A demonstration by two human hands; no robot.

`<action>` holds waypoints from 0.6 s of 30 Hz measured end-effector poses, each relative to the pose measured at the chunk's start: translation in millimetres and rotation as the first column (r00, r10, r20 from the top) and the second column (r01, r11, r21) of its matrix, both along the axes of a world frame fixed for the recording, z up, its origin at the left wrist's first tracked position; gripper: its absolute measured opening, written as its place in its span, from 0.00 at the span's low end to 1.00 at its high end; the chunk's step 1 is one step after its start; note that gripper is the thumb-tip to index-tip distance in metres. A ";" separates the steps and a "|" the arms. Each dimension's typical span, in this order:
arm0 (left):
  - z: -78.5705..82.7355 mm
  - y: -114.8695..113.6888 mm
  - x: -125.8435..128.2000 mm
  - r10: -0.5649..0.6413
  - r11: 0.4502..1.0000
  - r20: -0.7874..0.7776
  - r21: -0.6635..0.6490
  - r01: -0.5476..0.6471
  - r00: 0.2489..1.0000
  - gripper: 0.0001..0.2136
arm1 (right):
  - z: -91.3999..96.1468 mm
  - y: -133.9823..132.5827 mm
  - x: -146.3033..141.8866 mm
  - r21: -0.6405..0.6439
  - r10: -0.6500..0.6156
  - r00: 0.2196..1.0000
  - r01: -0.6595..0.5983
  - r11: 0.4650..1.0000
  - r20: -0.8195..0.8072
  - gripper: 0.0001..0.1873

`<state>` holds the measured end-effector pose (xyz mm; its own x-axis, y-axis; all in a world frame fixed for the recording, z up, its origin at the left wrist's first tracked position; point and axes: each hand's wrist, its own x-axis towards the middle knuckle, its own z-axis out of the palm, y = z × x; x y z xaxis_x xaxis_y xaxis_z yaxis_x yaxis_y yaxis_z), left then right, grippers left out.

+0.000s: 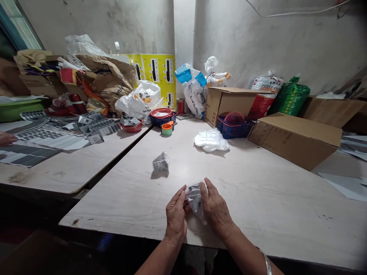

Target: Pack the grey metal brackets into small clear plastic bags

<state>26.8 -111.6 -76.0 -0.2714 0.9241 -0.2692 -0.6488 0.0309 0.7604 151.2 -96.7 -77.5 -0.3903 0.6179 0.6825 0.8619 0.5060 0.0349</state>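
Observation:
Between my two hands, near the table's front edge, is a clear plastic bag (195, 200) with a grey metal-looking piece inside. My left hand (176, 214) is closed on the bag's left side, its thumb along the edge. The fingers of my right hand (215, 208) are curled over the right side of the same bag. Farther up the table stands another bagged grey piece (161, 162), apart from both hands. A stack of clear plastic bags (211, 140) lies beyond, to the right.
Baskets (235, 128), an orange and green tape roll (166, 129) and cardboard boxes (295, 137) stand toward the back. On the left table, grey brackets (96, 137) lie beside a red basket (131, 125). Another person's hand (7, 139) shows at the far left. A gap separates the tables.

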 end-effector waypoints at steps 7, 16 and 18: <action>-15.0 7.9 -6.5 -0.069 0.998 -0.261 -0.019 0.067 0.963 0.28 | 8.7 11.2 -5.7 -0.110 -0.018 0.997 0.026 0.994 0.079 0.19; -15.2 -11.5 -22.4 0.230 0.911 -0.940 0.299 0.285 0.251 0.17 | 29.3 23.3 -6.7 -0.449 -0.072 0.996 0.091 0.889 0.060 0.22; -13.3 -14.9 -22.5 0.280 0.878 -0.946 0.322 0.355 0.166 0.18 | 31.3 20.1 1.3 -0.469 -0.034 0.999 0.013 0.883 -0.037 0.27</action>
